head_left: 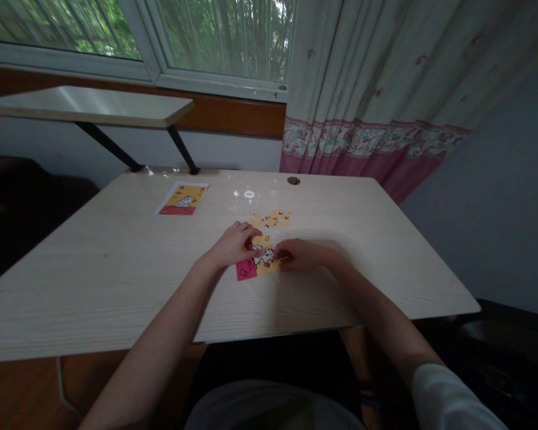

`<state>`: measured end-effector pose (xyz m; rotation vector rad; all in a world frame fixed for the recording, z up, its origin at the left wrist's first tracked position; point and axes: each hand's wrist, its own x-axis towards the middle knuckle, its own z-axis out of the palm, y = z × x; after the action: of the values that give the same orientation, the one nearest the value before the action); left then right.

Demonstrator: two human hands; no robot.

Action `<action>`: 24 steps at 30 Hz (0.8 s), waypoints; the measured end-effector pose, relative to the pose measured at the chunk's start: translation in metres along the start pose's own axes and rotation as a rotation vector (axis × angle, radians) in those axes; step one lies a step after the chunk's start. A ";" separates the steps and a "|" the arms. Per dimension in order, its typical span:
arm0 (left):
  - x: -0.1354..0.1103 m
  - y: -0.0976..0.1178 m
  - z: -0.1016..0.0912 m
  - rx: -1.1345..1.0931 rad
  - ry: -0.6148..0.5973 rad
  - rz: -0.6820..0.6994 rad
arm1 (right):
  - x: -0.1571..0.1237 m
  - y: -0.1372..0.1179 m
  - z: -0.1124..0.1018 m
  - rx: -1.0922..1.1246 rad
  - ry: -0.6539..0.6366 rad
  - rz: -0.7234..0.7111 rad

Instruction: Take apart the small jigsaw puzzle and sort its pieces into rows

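Note:
A partly joined jigsaw puzzle (247, 270) in red and yellow, with a white cartoon animal on it, lies flat on the table in front of me. My left hand (237, 245) rests over its left side, thumb and fingers apart and touching the surface. At the right edge, my right hand (299, 254) has its fingers bent and pressed together on a puzzle piece, which they mostly cover. Just beyond the joined part lie several loose yellow puzzle pieces (273, 219) with small red marks.
A printed picture sheet (183, 199) in the same colours lies at the table's back left. Behind it, a raised shelf (89, 106) stands on black supports (183, 149). The wooden table (138, 280) has a round cable hole (293, 180) near its back edge. Curtains (363, 131) hang behind.

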<state>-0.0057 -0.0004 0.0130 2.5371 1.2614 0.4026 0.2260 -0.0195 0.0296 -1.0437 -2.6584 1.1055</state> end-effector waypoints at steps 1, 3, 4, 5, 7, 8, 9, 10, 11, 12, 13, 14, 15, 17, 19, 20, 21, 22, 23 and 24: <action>0.000 0.000 0.000 0.005 -0.001 0.000 | 0.000 0.000 0.000 0.007 -0.001 -0.009; 0.000 0.000 0.001 0.013 0.000 0.001 | 0.000 0.001 0.001 0.016 0.003 -0.032; 0.000 0.000 0.001 0.016 0.001 0.003 | 0.000 0.002 0.002 0.014 0.008 -0.044; 0.000 0.000 0.001 0.018 0.003 0.005 | 0.000 0.003 0.002 0.008 0.014 -0.051; 0.000 0.000 0.001 0.018 0.007 0.010 | 0.000 0.003 0.003 -0.010 0.022 -0.049; 0.000 0.000 0.001 0.016 0.007 0.009 | 0.000 0.003 0.003 -0.017 0.024 -0.045; 0.000 0.000 0.001 0.011 0.005 0.008 | 0.000 0.002 0.003 -0.022 0.025 -0.038; 0.000 0.001 0.001 0.005 0.005 0.005 | 0.000 0.002 0.003 -0.025 0.025 -0.030; 0.000 0.001 0.000 -0.002 0.005 0.002 | 0.000 0.001 0.003 -0.027 0.027 -0.022; 0.000 0.002 0.000 -0.008 0.005 -0.001 | 0.000 0.000 0.002 -0.027 0.028 -0.018; -0.001 0.002 0.000 -0.011 0.005 -0.003 | 0.000 0.000 0.002 -0.028 0.027 -0.017; -0.001 0.003 -0.001 -0.012 0.005 -0.004 | 0.000 -0.001 0.002 -0.030 0.026 -0.020; -0.001 0.003 -0.001 -0.010 0.006 -0.003 | 0.000 -0.002 0.001 -0.033 0.025 -0.027; -0.001 0.003 0.000 0.002 0.004 0.004 | 0.000 -0.005 0.002 -0.043 0.019 -0.039; -0.001 0.003 0.000 0.019 0.007 0.014 | 0.000 -0.006 0.002 -0.037 0.005 -0.039; -0.001 0.003 0.001 0.027 0.008 0.020 | 0.000 -0.007 0.003 -0.027 0.000 -0.036; -0.001 0.003 0.001 0.033 0.010 0.027 | 0.000 -0.008 0.003 -0.014 -0.007 -0.034; -0.002 0.003 0.002 0.036 0.013 0.033 | -0.001 -0.008 0.003 0.001 -0.014 -0.037; -0.002 0.003 0.002 0.036 0.016 0.038 | -0.001 -0.008 0.002 0.016 -0.017 -0.041; -0.002 0.003 0.002 0.034 0.018 0.040 | -0.002 -0.007 0.001 0.031 -0.020 -0.046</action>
<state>-0.0041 -0.0037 0.0123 2.5966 1.2360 0.4175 0.2231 -0.0256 0.0337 -0.9667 -2.6572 1.1512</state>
